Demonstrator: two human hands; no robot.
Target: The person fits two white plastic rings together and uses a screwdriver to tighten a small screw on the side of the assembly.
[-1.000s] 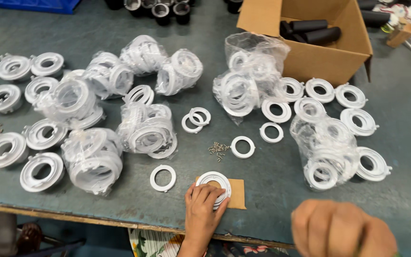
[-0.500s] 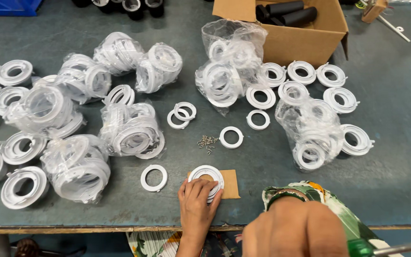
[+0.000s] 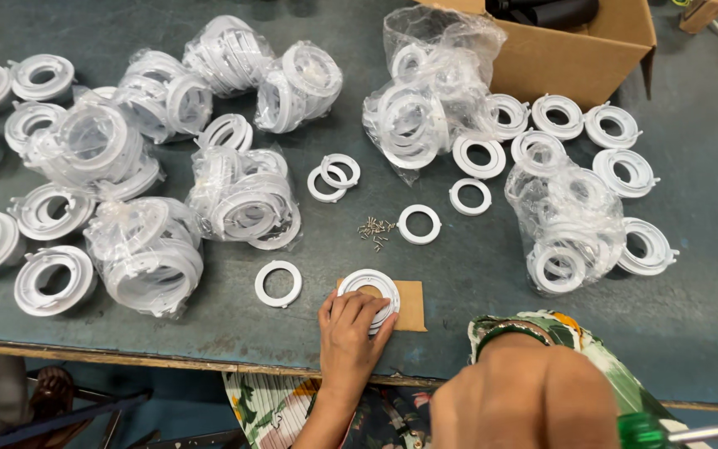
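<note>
Right hand (image 3: 533, 391) has come closer, now a fist low in view gripping a green-handled tool (image 3: 650, 431) | left hand (image 3: 351, 328) stays pressed flat on white ring fitting (image 3: 369, 293), on a cardboard square (image 3: 409, 303) near the counter (image 3: 708, 274) front edge | loose ring (image 3: 278, 283) beside, screws (image 3: 376, 233) beyond | bagged rings (image 3: 247, 199), cardboard box (image 3: 575, 50) far; bare counter right.

A single head-worn view looks steeply down from above the near edge of the grey-green desk (image 3: 691, 249), facing away from the person. It sits close over the hands at the bottom; the brown cardboard box (image 3: 575, 62) lies farthest beyond them.
</note>
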